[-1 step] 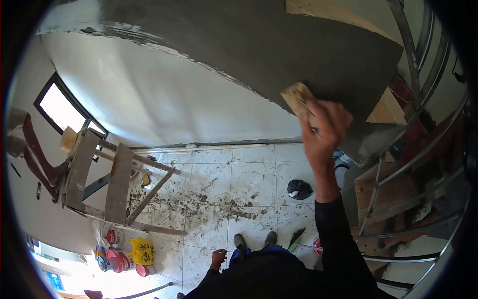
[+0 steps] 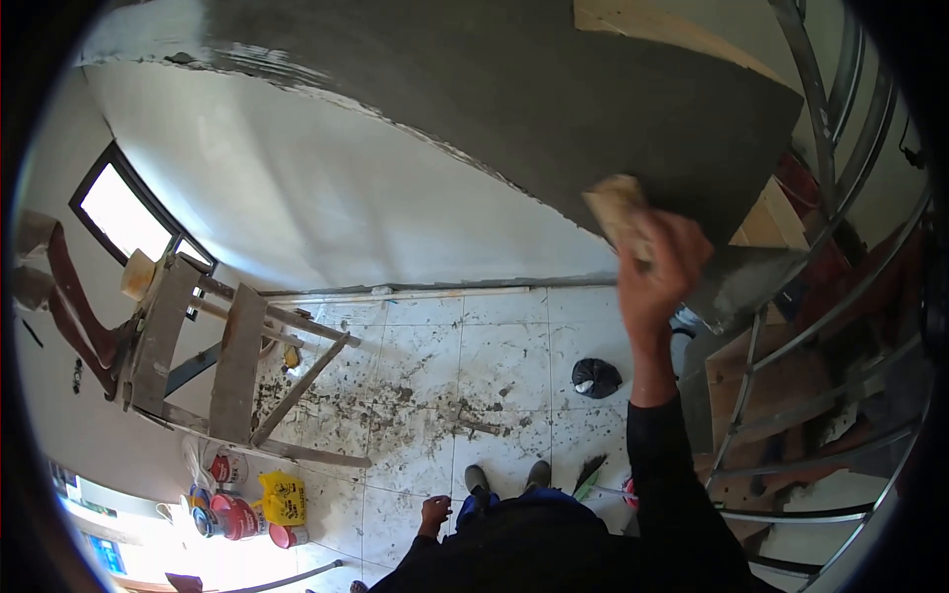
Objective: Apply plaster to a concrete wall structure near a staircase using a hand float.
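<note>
My right hand (image 2: 664,259) is closed round a tan, sponge-like rectangular block (image 2: 618,203), slightly blurred. The block lies against the dark grey, wet-looking plaster (image 2: 514,109), close to its lower edge. Whether it presses firmly there I cannot tell. Below that ragged edge runs a smooth whitish wall (image 2: 336,188). Low beside my body hangs my left hand (image 2: 435,512), fingers loosely bent and a little apart, with nothing visible in them.
A splattered wooden trestle (image 2: 237,361) stands left, with another person's bare legs (image 2: 74,296) beside it. Paint buckets (image 2: 235,516) and a yellow bag (image 2: 283,497) sit lower left. Curved metal railing (image 2: 830,237) rises right. A black plastic bag (image 2: 595,378) lies on the dirty tiles (image 2: 504,346).
My right hand has shifted slightly right and down with the tan block, which has slid along the grey plaster. My left hand stays where it was.
</note>
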A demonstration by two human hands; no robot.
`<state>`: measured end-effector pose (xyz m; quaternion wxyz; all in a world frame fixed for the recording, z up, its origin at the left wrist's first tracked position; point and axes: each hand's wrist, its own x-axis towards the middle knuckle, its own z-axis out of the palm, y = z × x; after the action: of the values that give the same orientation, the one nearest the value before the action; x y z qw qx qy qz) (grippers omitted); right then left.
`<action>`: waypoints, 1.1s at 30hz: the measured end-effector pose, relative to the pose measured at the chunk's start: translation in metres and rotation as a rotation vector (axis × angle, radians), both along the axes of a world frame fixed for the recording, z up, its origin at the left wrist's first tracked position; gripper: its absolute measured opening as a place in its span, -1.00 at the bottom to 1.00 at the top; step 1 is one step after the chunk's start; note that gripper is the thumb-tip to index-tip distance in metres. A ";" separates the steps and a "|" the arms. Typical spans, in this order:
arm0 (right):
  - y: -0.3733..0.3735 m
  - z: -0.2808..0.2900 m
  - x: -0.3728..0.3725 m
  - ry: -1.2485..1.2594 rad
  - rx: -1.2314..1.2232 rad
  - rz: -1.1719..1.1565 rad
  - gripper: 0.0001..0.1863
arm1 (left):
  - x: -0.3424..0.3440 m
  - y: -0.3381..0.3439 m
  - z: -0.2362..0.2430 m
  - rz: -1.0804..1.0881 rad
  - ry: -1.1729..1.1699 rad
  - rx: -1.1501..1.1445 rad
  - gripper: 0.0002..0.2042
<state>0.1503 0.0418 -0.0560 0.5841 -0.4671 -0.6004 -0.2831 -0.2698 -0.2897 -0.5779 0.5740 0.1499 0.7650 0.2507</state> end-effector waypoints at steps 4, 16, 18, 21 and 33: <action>0.010 0.026 0.027 0.520 0.166 -0.112 -0.84 | 0.012 -0.008 -0.003 0.018 0.111 0.006 -0.73; 0.021 0.047 0.069 0.449 0.243 -0.120 -0.81 | 0.030 -0.017 -0.008 0.085 0.036 -0.034 -0.72; 0.021 0.084 0.070 0.446 0.263 -0.142 -0.81 | 0.028 -0.016 -0.013 0.040 0.025 -0.057 -0.72; 0.018 0.084 0.039 0.052 0.232 -0.090 -0.81 | 0.013 -0.022 -0.022 -0.345 0.171 0.160 -0.74; 0.012 0.055 0.074 0.111 0.202 -0.042 -0.83 | 0.021 0.000 -0.008 -0.384 0.205 0.118 -0.74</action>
<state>0.2243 0.0539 -0.0014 0.6545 -0.4330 -0.5258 -0.3281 -0.2490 -0.2896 -0.5860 0.5208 0.3509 0.7607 0.1645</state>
